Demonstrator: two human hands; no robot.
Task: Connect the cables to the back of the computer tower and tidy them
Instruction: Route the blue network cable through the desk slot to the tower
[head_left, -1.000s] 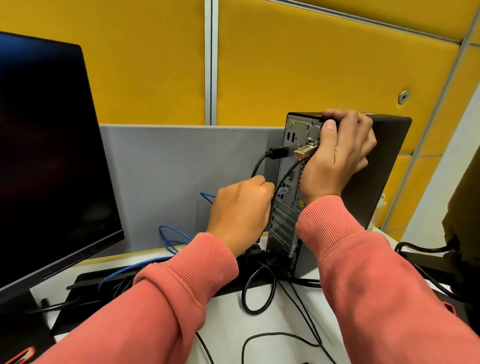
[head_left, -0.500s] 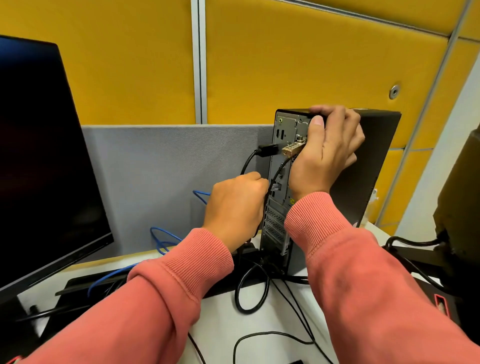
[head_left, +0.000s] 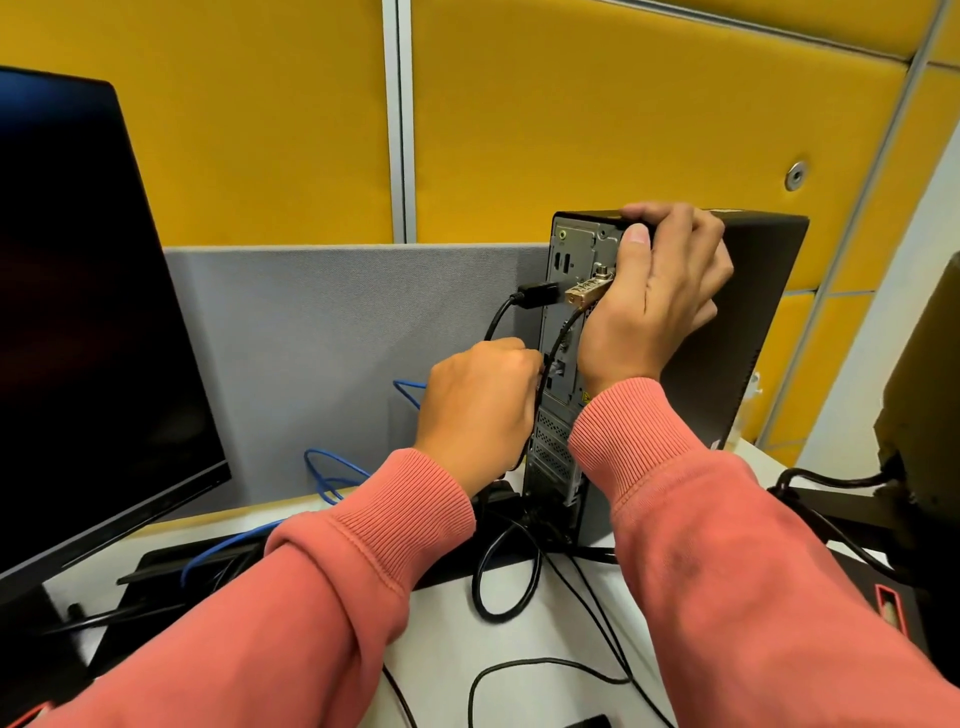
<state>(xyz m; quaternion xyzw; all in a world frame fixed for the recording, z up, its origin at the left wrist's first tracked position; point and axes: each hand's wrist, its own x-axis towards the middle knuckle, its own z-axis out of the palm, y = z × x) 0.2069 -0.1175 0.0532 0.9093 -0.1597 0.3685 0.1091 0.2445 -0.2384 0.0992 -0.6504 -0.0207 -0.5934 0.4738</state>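
Fingers of the left hand (head_left: 480, 410) pinch a black cable (head_left: 551, 358) just left of the tower (head_left: 737, 332); ports face leftward (plug hidden); right hand (head_left: 657, 296) grips its top corner.

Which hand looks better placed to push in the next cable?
Probably the left. The left hand is curled beside the tower's back panel, at the ports, seemingly gripping a black cable. The right hand grips the top rear edge of the computer tower, steadying it.
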